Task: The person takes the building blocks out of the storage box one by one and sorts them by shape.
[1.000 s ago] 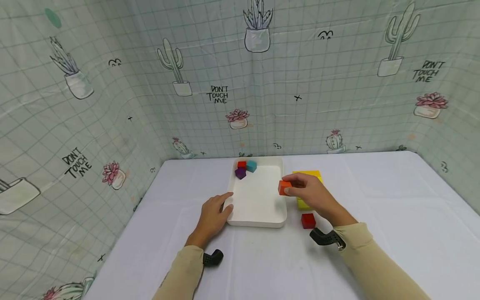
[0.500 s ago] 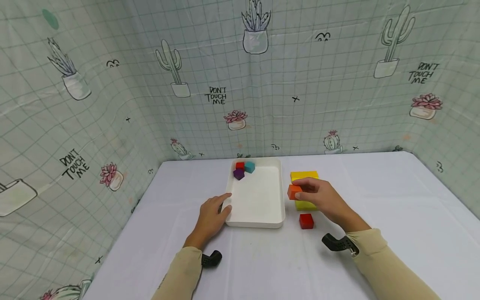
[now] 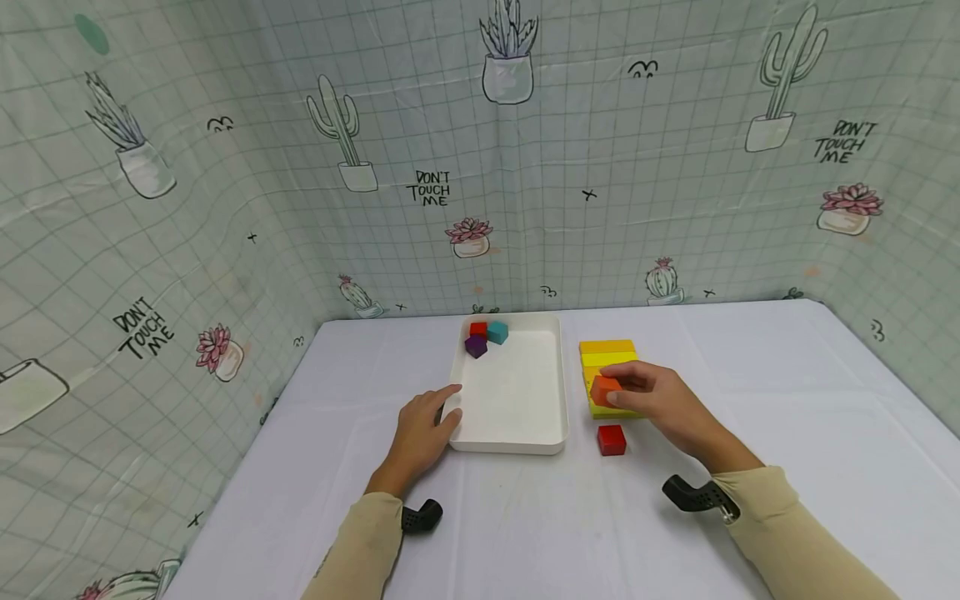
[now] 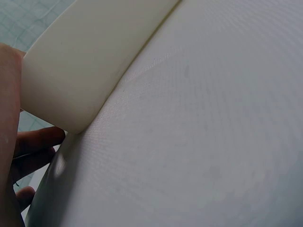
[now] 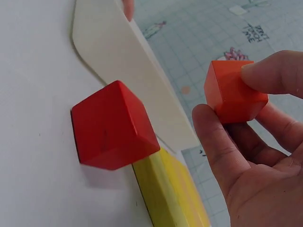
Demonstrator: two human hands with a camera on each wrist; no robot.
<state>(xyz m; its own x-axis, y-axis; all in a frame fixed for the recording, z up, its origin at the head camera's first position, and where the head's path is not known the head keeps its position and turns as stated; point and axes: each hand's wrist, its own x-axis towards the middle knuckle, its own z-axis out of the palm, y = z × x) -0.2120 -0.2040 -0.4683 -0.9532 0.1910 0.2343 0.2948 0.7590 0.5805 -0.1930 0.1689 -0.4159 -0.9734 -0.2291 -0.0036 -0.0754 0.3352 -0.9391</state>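
A person's right hand [image 3: 671, 407] pinches an orange cube [image 3: 602, 390] between thumb and fingers. From the head camera, the cube appears in front of a banded yellow rectangular piece [image 3: 609, 358] lying on the desk [image 3: 495, 529]; whether the two touch is hard to tell. A larger-looking red cube [image 3: 611, 440] sits on the desk just beside the near end of the yellow piece, and the right wrist view shows it apart from the orange cube.

To the left is a shallow white tray [image 3: 513, 400]. The left hand [image 3: 414, 435] rests at its left rim, thumb and forefinger spread apart; the remaining fingers are partly hidden. Inside the tray, grouped in its far left corner, are a small red block [image 3: 478, 329], a teal block [image 3: 498, 332] and a purple block [image 3: 476, 347], the purple one nearest the person. Behind the desk hangs a pale green grid-patterned cloth [image 3: 570, 242] printed with potted cacti and "Don't touch me".
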